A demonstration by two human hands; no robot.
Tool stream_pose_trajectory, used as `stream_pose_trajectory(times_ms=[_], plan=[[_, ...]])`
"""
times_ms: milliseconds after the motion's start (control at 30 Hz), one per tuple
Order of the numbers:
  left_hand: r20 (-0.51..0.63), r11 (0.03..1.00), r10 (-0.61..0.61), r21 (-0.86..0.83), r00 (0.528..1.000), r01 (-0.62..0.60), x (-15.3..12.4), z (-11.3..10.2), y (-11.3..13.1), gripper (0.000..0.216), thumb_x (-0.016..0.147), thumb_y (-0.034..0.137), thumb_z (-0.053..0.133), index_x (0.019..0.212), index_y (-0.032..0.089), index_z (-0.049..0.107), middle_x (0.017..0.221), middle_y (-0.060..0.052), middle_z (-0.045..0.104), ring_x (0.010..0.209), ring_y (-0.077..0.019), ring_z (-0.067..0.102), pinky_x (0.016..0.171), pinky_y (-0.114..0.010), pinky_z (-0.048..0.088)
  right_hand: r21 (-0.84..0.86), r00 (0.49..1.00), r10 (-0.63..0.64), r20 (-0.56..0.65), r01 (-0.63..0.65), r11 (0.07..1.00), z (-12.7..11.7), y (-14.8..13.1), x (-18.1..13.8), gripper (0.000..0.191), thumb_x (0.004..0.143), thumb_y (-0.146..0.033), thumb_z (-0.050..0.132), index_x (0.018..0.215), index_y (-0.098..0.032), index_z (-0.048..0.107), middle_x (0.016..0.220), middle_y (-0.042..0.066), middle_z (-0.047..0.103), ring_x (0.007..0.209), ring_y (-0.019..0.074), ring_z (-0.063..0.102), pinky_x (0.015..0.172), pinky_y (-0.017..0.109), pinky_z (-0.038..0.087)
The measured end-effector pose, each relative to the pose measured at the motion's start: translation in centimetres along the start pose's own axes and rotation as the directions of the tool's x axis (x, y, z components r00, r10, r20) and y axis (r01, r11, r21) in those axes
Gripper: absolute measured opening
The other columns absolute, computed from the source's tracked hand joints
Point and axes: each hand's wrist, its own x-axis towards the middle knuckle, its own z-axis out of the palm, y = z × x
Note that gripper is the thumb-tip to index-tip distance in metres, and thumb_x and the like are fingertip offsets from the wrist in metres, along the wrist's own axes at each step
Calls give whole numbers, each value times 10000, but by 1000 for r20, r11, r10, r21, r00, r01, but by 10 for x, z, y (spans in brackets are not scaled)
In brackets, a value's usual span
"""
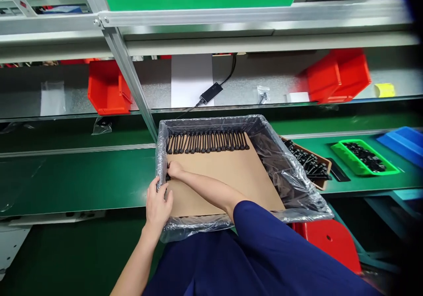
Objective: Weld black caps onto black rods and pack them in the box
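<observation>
A plastic-lined box (299, 185) sits in front of me at the edge of the green bench. A brown cardboard sheet (228, 177) lies inside it, with a row of several black rod-shaped parts (207, 142) along its far edge. My left hand (157, 204) rests on the box's near left rim, fingers curled over the plastic liner. My right hand (173, 169) reaches across to the sheet's left edge, fingers pinched together around a small dark piece I cannot make out.
A brown tray of black parts (309, 162) stands right of the box, then a green tray (363, 157) and a blue bin (405, 141). Red bins (107, 88) (337, 75) and a black adapter (211, 93) sit on the shelf behind. A red stool (330, 241) is below right.
</observation>
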Motion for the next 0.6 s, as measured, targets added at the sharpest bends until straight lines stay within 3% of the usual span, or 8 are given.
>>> stream_pose_trajectory(times_ms=[100,267,467,600], plan=[[16,999,-10,-39,1000,11,2,-1,-3,223,846,256,588,1025,196,707,1350,-147,479,1229,-329,518,1009,-501,468,22,1000,14,27,-15,1000,-2,0,-6,121,760,-170,670,864,-108,681,887,136,745,822,227,715,626,220,522],[36,968,-95,-231,995,101,7,-6,-6,198,839,287,615,992,202,707,1323,-126,521,1234,-285,531,1041,-457,452,93,977,61,202,-82,992,5,20,-37,100,764,-205,646,689,-141,628,540,31,650,464,133,611,447,181,452],[46,861,-268,-436,962,261,8,-11,-9,170,851,291,605,955,196,700,1247,-103,584,1168,-228,579,1000,-386,474,167,895,100,436,-190,968,32,39,-90,135,749,-148,646,650,-164,555,475,-9,618,430,128,611,452,174,479],[59,867,-262,-424,963,262,8,-12,-8,159,833,278,622,944,195,700,1259,-106,577,1189,-231,564,1000,-385,471,147,891,144,430,-227,963,40,25,-100,138,770,-140,637,651,-156,568,505,3,634,474,144,648,473,184,504]])
